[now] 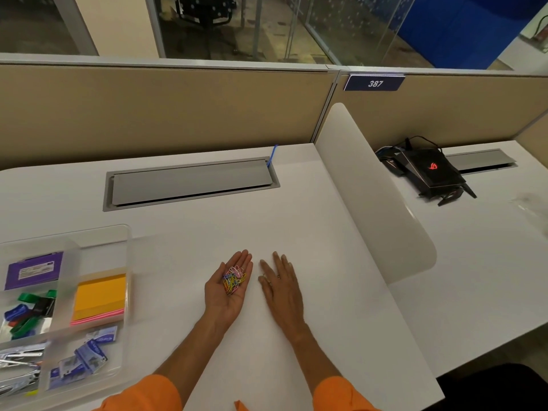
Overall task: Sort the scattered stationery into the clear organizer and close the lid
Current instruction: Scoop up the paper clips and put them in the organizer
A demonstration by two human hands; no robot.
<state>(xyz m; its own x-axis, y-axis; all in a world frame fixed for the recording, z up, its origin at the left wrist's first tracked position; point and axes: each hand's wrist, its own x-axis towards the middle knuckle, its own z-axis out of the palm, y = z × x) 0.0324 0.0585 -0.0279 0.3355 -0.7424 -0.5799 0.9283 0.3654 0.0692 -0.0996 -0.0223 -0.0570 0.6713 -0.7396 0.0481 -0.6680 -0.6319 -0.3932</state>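
At the far left stood the clear organizer, its top open, with binder clips, orange sticky notes and staple boxes each in a separate compartment. Right of the organizer and well apart from it, I saw the left hand palm up over the white desk. Its fingers were straight and close together, slightly cupped, I judged, so the heap of coloured paper clips in the palm would not spill. Farther right of the organizer, just beside that hand, the right hand rested palm down on the desk, fingers straight and a little apart, holding nothing. I took it for the sweeping hand. No loose clips showed on the desk, so I reckoned the handful was due for the organizer, then the lid.
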